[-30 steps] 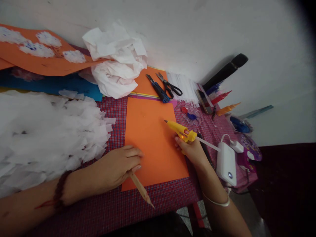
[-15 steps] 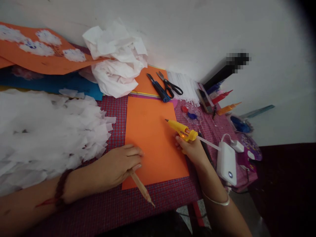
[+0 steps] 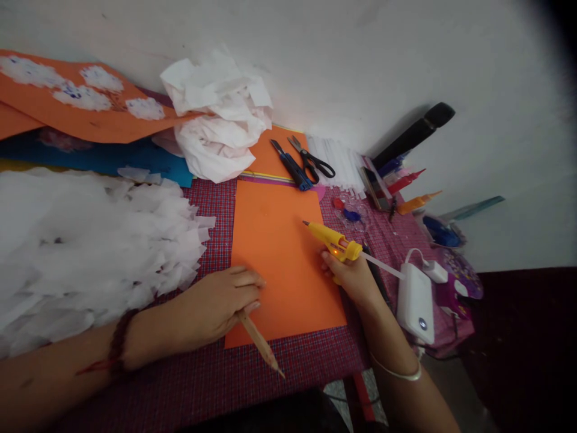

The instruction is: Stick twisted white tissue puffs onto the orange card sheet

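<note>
A sheet of orange paper (image 3: 279,258) lies flat on the checked tablecloth. Over its lower left edge rests my left hand (image 3: 225,300), closed around a pointed wooden stick (image 3: 261,343) whose tip points down toward the table's near edge. My palm hides the stick's other end. At the sheet's right side my right hand (image 3: 354,273) grips a yellow glue gun (image 3: 333,239). Its nozzle points up and left above the paper, and a small orange light glows on its body. A white glue stick (image 3: 383,264) sticks out of its back.
White ruffled paper (image 3: 99,234) covers the left side. Crumpled white paper (image 3: 220,114), a utility knife (image 3: 293,167) and scissors (image 3: 313,162) lie at the back, beside several white glue sticks (image 3: 338,159). A white power bank (image 3: 415,304) stands right of my forearm, near orange (image 3: 417,203) and red tubes (image 3: 406,180).
The whole view has shifted slightly, with things appearing a little lower and further right. Both hands keep their hold and their places over the orange paper.
</note>
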Tool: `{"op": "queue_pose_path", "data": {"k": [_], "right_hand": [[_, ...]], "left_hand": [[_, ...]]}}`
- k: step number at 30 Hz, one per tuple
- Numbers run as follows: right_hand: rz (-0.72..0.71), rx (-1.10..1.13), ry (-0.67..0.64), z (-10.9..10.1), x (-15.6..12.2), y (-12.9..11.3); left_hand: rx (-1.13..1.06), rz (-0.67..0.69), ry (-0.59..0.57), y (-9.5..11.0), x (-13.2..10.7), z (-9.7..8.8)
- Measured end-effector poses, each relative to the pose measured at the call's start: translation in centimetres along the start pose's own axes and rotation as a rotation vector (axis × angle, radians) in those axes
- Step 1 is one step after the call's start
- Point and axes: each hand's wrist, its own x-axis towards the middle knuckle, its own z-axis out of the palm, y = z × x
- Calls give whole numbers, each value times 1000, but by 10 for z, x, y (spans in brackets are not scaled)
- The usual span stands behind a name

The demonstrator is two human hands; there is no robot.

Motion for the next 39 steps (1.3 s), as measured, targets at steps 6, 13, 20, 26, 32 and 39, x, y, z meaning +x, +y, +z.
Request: {"op": "queue_pose_path", "data": {"k": [6,13,20,26,32,39], "right_hand": [[18,31,13,0,-2,-4],[3,2,2,-1,-1,-2],[-1,34,12,0,0,-1],[8,74,31,1,-2,-4],[6,73,23,0,-2,-4],[12,85,29,0,-1,-3]], "left_hand": [[7,-6,-9,0,1,-1],[-4,8,6,0,0,0],[35,10,-13,-1,1,1],[24,14,-4,0,0,0],[9,2,-10,-1,0,0],[-45,-7,-16,0,-3,-3]]}}
